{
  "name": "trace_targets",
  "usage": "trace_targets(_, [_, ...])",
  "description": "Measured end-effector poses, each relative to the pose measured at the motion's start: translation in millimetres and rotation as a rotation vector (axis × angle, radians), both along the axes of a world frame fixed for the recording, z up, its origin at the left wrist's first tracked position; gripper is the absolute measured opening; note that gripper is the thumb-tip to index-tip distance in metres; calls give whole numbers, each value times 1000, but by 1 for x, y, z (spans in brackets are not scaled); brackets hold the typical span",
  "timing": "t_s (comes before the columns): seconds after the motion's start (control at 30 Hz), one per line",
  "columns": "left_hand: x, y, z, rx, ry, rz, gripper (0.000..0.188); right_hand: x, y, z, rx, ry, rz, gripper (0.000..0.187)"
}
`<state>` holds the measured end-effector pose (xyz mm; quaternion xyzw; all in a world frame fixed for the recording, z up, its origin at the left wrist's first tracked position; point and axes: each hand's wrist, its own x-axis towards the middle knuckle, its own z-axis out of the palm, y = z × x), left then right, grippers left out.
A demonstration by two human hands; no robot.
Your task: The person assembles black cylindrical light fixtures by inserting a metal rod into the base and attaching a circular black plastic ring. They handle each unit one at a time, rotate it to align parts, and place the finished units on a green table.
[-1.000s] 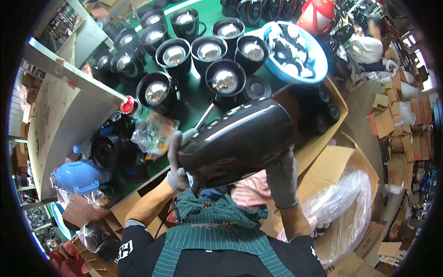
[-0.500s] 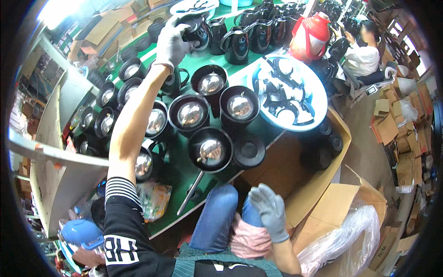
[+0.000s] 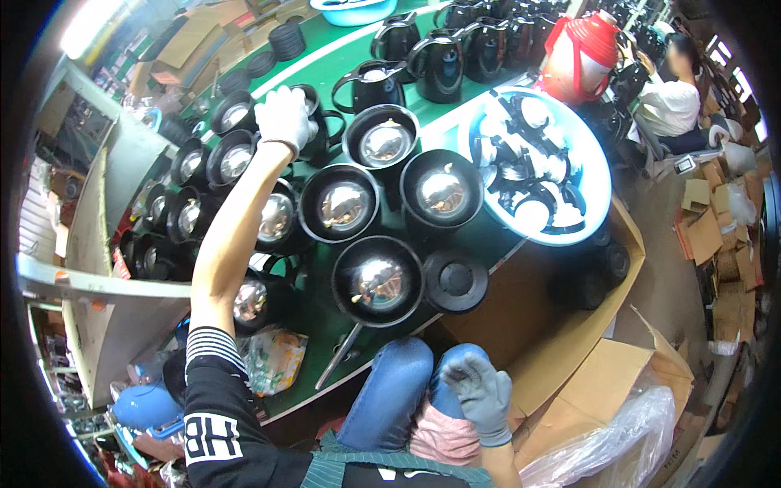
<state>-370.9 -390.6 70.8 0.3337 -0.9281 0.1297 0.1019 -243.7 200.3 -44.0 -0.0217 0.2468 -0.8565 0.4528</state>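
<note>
My left hand (image 3: 283, 120), in a pale glove, reaches across the green table with its fingers curled at the rim of a black jug (image 3: 324, 140) with a side handle. Part of that jug is hidden behind the glove. Near my left forearm stand several black round vessels (image 3: 340, 203) with shiny metal domes inside. A metal rod (image 3: 339, 356) sticks out from beneath the nearest one, beside a black round disc (image 3: 455, 281). My right hand (image 3: 480, 400), in a grey glove, is held over my knee with fingers apart and nothing in it.
A light blue basin (image 3: 602, 191) of black and white parts stands right of the vessels. Black jugs (image 3: 439, 69) and a red flask (image 3: 582, 57) are farther back. An open cardboard box (image 3: 622, 268) sits by my right knee. Another person (image 3: 671, 93) sits at the far right.
My left hand has let go of a black jug at the back and moved nearer and left to another jug. The released jug stands on the table. My right hand stays over my knee.
</note>
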Motion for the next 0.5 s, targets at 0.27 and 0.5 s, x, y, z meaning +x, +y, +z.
trace_targets(0.27, [67, 6, 41, -20, 231, -110, 38, 13, -26, 1, 64, 212, -12, 63])
trace_targets(0.5, [184, 116, 190, -116, 438, -502, 32, -17, -84, 140, 369, 1337, -208, 57])
